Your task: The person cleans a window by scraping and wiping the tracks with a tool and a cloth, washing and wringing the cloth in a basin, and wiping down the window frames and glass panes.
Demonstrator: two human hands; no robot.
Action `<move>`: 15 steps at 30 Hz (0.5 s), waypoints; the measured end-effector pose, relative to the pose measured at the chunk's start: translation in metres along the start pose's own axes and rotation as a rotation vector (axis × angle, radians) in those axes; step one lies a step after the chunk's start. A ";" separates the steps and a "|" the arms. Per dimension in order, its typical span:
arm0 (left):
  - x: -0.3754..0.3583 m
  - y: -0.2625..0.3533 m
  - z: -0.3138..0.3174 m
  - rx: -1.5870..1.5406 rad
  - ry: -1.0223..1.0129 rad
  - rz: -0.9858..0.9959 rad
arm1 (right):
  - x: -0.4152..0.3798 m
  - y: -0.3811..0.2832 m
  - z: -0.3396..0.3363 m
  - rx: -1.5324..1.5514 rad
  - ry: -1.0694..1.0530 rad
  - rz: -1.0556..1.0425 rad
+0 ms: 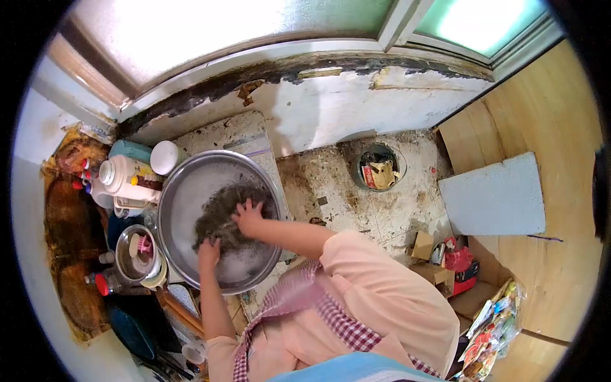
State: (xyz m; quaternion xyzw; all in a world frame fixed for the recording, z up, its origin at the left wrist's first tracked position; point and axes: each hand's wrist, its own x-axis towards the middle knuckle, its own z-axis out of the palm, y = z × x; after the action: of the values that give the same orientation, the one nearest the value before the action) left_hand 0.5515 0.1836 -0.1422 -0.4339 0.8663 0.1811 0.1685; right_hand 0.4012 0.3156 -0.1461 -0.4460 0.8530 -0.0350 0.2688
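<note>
A wide metal basin [167,219] holds cloudy, whitish water with a dark grey-brown shaggy mass [219,213] soaking in it; what the mass is made of I cannot make out. My right hand [249,218] presses on the right part of the mass, open, its fingers spread. At the lower left edge of the mass is my left hand [209,251], its fingers bent into the mass and their tips partly hidden. Both forearms reach over the basin's near rim.
Left of the basin stand a pale jug-like bottle [121,175], a white-lidded tub [165,157] and a small metal bowl [127,264] with a pink brush [144,244]. A bucket [374,184] of rubbish stands on the dirty floor. Boxes [435,275] and a foam board [493,194] lie right.
</note>
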 end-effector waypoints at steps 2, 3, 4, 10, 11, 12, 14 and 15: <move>-0.010 0.018 0.006 0.071 -0.026 -0.023 | -0.005 0.000 -0.003 -0.097 -0.236 -0.085; -0.009 0.026 0.001 0.050 -0.036 -0.016 | -0.005 0.001 -0.006 -0.147 -0.352 -0.128; 0.003 0.015 0.007 -0.110 -0.052 0.028 | 0.001 0.003 -0.001 -0.120 -0.313 -0.110; -0.028 0.033 -0.072 -0.980 0.028 -0.253 | 0.022 0.019 -0.001 0.274 0.005 -0.173; -0.025 0.016 -0.082 -1.030 0.015 -0.245 | 0.018 0.025 -0.020 0.486 -0.016 -0.195; -0.022 -0.002 -0.090 -1.072 -0.002 -0.243 | 0.016 0.026 -0.034 0.707 -0.041 -0.214; -0.010 -0.034 -0.086 -0.937 -0.020 -0.218 | 0.014 0.026 -0.050 0.895 0.109 -0.331; 0.001 -0.047 -0.079 -0.877 -0.028 -0.199 | 0.011 0.025 -0.060 0.937 0.134 -0.312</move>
State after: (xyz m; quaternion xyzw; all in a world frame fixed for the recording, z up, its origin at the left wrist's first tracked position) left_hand 0.5786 0.1207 -0.0813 -0.5432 0.6593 0.5199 -0.0029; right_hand 0.3483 0.3110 -0.1073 -0.3963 0.6840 -0.4830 0.3767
